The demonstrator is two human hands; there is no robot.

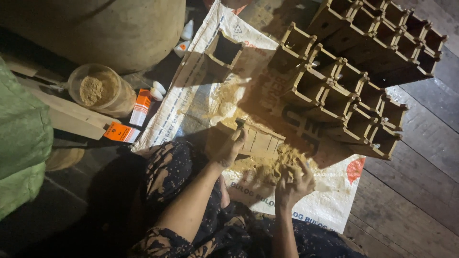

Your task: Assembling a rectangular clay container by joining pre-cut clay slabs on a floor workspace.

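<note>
My left hand (230,147) grips the near end of a small slatted wooden box (259,139) that lies on a white woven sack (330,200). My right hand (292,182) is closed in a heap of yellowish sawdust (272,165) just in front of the box, dust covering its fingers. More of the same pale dust (224,102) is spread on the sack beyond the box. I sit on the floor in dark patterned cloth, knees against the sack's near edge.
Several open-topped wooden boxes (354,95) stand in rows at the upper right, one apart (224,51) at the top. A clear plastic tub of sawdust (99,90), orange glue boxes (140,107), a wooden plank (71,117) and a large round pot (129,28) lie left. Dark floorboards (420,191) run to the right.
</note>
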